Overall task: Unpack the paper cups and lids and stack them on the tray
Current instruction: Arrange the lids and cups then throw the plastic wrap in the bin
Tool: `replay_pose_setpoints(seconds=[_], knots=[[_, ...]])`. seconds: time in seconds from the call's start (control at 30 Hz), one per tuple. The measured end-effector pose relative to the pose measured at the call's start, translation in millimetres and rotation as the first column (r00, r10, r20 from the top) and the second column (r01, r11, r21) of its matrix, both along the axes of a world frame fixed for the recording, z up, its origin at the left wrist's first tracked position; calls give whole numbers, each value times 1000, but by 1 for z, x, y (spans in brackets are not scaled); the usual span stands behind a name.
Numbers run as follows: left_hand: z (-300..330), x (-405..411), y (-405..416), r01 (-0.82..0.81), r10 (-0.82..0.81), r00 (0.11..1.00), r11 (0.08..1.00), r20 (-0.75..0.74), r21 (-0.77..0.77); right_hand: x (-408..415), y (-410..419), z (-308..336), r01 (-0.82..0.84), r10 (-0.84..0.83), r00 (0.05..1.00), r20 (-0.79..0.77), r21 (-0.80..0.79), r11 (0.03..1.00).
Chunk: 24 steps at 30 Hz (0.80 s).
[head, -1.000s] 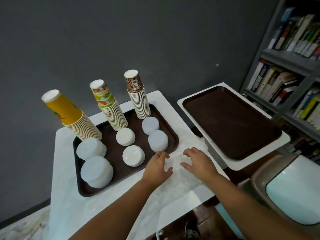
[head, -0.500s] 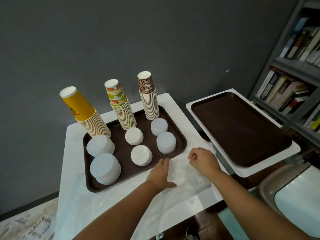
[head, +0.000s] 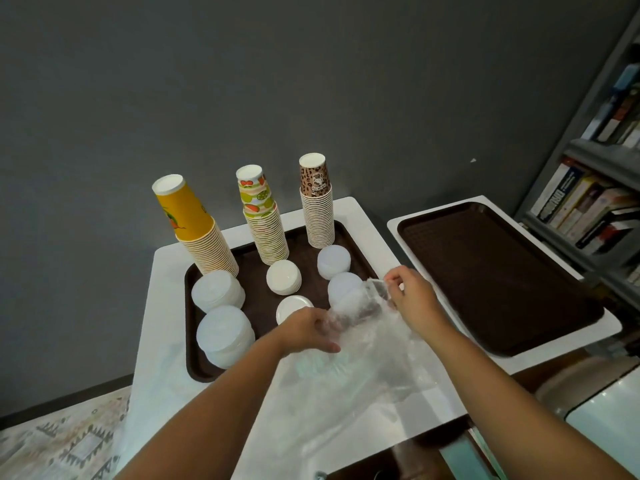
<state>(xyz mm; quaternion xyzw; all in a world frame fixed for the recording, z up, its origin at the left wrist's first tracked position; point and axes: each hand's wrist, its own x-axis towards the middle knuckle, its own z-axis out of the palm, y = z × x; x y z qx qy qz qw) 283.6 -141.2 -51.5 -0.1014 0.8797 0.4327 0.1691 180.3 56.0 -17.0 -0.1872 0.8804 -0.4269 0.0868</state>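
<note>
Head view: left hand (head: 304, 329) curled on the clear plastic wrap (head: 360, 348) at the near edge of the tray (head: 258, 299), right hand (head: 414, 299) pinching a raised corner of that wrap just beside a stack of lids (head: 343, 289). Three upside-down stacks of cups (head: 317, 209) along the tray's back edge, six lid stacks in front. Risk: lifted wrap dragging across nearest lid stacks, toppling them, maybe brushing a tall cup stack.
</note>
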Motion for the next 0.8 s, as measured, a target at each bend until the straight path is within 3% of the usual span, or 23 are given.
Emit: replay_pose_setpoints(seconds=[0.1, 0.2, 0.37, 0.63, 0.8], knots=[[11, 10, -16, 43, -71, 993, 963, 96, 266, -8, -3, 22, 23, -25, 999, -22, -98, 995], [27, 14, -30, 115, -156, 982, 939, 104, 325, -18, -1, 48, 64, -74, 996, -48, -190, 980], [60, 13, -53, 85, -71, 996, 905, -49, 418, -38, 5, 70, 119, -145, 984, -107, -223, 968], [148, 18, -66, 203, 23, 938, 771, -345, 604, -50, -5, 70, 177, -157, 984, 87, -323, 930], [185, 16, -45, 161, 276, 841, 694, -466, 702, -27, -28, 65, 114, -61, 984, 164, -334, 936]])
